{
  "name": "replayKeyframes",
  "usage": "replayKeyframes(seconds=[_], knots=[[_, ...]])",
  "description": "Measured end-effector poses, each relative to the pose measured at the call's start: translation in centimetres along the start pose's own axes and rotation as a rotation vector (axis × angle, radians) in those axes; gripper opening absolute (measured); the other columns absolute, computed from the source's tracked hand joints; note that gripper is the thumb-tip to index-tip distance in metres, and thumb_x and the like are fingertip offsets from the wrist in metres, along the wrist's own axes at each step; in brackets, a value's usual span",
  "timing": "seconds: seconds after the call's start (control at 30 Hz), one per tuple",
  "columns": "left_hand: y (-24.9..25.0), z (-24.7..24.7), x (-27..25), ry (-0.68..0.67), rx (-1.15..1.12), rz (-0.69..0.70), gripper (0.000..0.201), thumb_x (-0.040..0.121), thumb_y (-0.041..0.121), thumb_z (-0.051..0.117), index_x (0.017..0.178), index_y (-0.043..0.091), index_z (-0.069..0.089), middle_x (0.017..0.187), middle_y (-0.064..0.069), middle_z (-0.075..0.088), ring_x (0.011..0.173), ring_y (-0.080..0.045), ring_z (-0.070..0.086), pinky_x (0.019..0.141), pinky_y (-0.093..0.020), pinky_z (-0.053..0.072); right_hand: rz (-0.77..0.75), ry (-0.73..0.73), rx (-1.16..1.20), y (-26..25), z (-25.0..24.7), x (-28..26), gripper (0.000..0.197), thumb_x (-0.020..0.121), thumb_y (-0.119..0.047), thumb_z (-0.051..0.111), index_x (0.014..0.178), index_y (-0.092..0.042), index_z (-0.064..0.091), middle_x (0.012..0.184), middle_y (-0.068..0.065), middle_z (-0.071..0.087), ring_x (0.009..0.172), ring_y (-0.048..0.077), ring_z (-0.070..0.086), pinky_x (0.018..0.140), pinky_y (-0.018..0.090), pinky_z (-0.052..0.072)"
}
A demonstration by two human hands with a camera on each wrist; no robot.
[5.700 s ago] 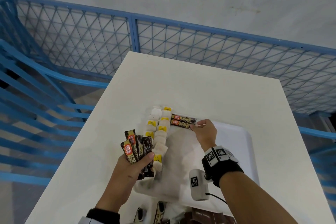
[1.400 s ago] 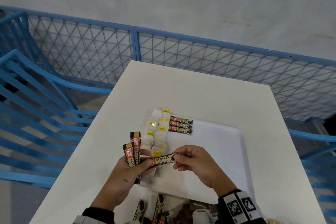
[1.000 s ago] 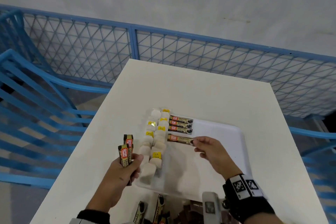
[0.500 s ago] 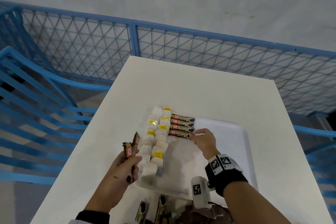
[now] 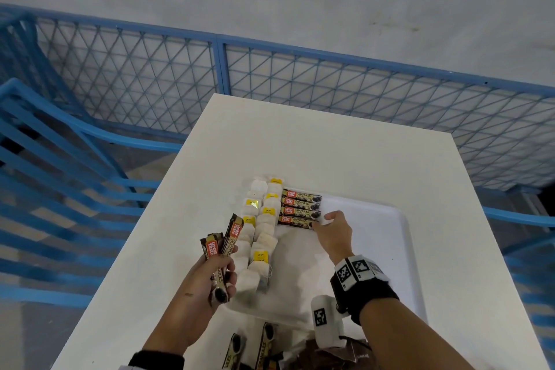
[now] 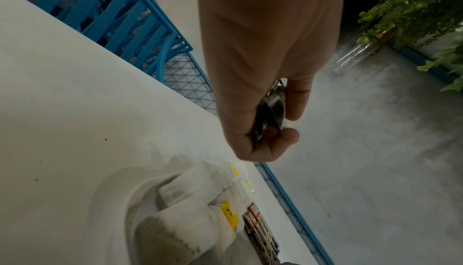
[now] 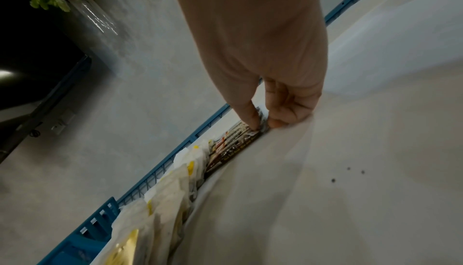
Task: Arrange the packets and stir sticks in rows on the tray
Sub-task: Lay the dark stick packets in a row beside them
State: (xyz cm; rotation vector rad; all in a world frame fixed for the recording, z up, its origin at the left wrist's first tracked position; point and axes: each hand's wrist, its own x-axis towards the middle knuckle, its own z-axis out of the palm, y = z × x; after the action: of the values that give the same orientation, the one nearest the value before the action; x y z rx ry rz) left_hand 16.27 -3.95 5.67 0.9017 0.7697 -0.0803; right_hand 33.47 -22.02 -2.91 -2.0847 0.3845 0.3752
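A white tray point(image 5: 399, 252) lies on the white table point(image 5: 330, 144). Tea bags with yellow tags point(image 5: 260, 228) fill two columns along its left side. Beside them, at the far end, several dark coffee stick packets point(image 5: 301, 204) lie in a stacked row. My right hand point(image 5: 319, 222) pinches the right end of the nearest packet point(image 5: 294, 219), which lies flat on the tray; the right wrist view shows thumb and fingers of the right hand point(image 7: 263, 125) closed on that end. My left hand point(image 5: 223, 276) hovers over the tray's left rim and grips a few upright coffee sticks point(image 5: 229, 242), seen edge-on point(image 6: 271, 108) in the left wrist view.
More loose coffee sticks point(image 5: 264, 345) and a brown package point(image 5: 333, 354) lie at the table's near edge, below the tray. A blue mesh fence point(image 5: 216, 81) runs behind the table and blue slatted bars point(image 5: 60, 177) stand to the left. The tray's right half holds nothing.
My right hand took a stick from the left hand's bunch, carried it to the far end and laid it below the three in the row. The left bunch is smaller.
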Motion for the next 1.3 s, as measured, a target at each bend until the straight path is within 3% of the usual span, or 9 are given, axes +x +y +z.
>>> replayKeyframes(seconds=[0.13,0.23,0.37,0.53,0.73,0.87,1.03,1.17,1.3], knots=[[0.0,0.3,-0.4,-0.017,0.048,0.006,0.02,0.093,0.007,0.042,0.102,0.006,0.06,0.07,-0.007,0.047,0.056,-0.016,0.045,0.043,-0.022,0.04,-0.061,0.015,0.006,-0.2,-0.2,-1.0,0.03,0.087,-0.015,0.06,0.111,-0.005,0.047,0.078,0.004,0.055,0.062,0.01,0.048,0.051,0.019,0.036],[0.0,0.5,-0.6,-0.044,0.067,0.011,0.023,0.093,0.006,0.039,0.103,0.004,0.06,0.066,-0.007,0.045,0.049,-0.015,0.044,0.043,-0.023,0.037,-0.154,-0.045,0.054,-1.1,0.0,-3.2,0.016,0.086,-0.015,0.06,0.101,-0.01,0.056,0.071,-0.004,0.055,0.063,0.014,0.052,0.053,0.018,0.04],[-0.3,0.5,-0.7,-0.101,0.134,-0.018,0.024,0.09,0.009,0.044,0.107,0.0,0.06,0.065,-0.005,0.047,0.049,-0.014,0.043,0.051,-0.026,0.031,-0.325,-0.376,0.118,-3.7,-0.1,-8.1,0.004,0.089,-0.028,0.06,0.09,-0.025,0.062,0.08,-0.007,0.06,0.066,0.007,0.053,0.055,0.008,0.04],[-0.4,0.9,-1.4,-0.156,0.262,-0.042,0.016,0.091,0.006,0.043,0.101,0.001,0.054,0.063,-0.004,0.052,0.047,-0.012,0.041,0.047,-0.023,0.028,-0.364,-0.7,0.268,-5.2,-0.9,-11.7,0.007,0.087,-0.017,0.063,0.095,-0.016,0.063,0.076,-0.007,0.059,0.057,-0.005,0.053,0.052,0.008,0.039],[-0.4,0.5,-1.8,-0.102,0.374,-0.008,0.016,0.093,0.01,0.048,0.101,0.003,0.061,0.069,-0.006,0.057,0.047,-0.013,0.042,0.043,-0.02,0.029,-0.245,-0.731,0.427,-4.6,-2.3,-11.9,0.005,0.089,-0.005,0.057,0.093,-0.006,0.054,0.081,0.005,0.065,0.07,0.015,0.064,0.06,0.021,0.05],[0.0,-0.2,-2.0,-0.037,0.495,0.101,0.012,0.094,0.008,0.047,0.09,0.005,0.058,0.071,-0.007,0.053,0.045,-0.01,0.035,0.043,-0.018,0.028,-0.266,-0.679,0.407,-4.3,-3.5,-12.0,0.01,0.088,-0.003,0.058,0.095,-0.01,0.055,0.084,0.007,0.066,0.071,0.013,0.065,0.068,0.023,0.055],[0.5,1.5,-2.6,-0.055,0.625,0.291,0.012,0.089,0.023,0.061,0.08,0.015,0.06,0.054,0.011,0.045,0.051,-0.008,0.035,0.055,-0.023,0.032,-0.396,-0.706,0.152,-4.3,-4.1,-12.6,0.034,0.082,-0.009,0.068,0.099,-0.019,0.041,0.067,0.002,0.062,0.061,0.012,0.058,0.073,0.029,0.051],[0.3,3.0,-2.8,-0.132,0.625,0.31,0.009,0.085,0.019,0.065,0.089,0.011,0.066,0.048,0.015,0.053,0.045,0.002,0.044,0.052,-0.017,0.034,-0.514,-0.723,-0.05,-4.5,-3.9,-13.4,0.04,0.08,-0.017,0.071,0.093,-0.03,0.035,0.066,-0.004,0.065,0.06,0.01,0.054,0.067,0.026,0.043],[0.1,2.9,-3.0,-0.12,0.602,0.319,0.006,0.087,0.011,0.063,0.081,0.01,0.065,0.045,0.014,0.051,0.043,0.001,0.043,0.048,-0.014,0.033,-0.525,-0.731,-0.036,-4.3,-3.7,-14.1,0.039,0.082,-0.018,0.07,0.09,-0.029,0.034,0.078,0.003,0.066,0.065,0.012,0.057,0.067,0.024,0.045]])
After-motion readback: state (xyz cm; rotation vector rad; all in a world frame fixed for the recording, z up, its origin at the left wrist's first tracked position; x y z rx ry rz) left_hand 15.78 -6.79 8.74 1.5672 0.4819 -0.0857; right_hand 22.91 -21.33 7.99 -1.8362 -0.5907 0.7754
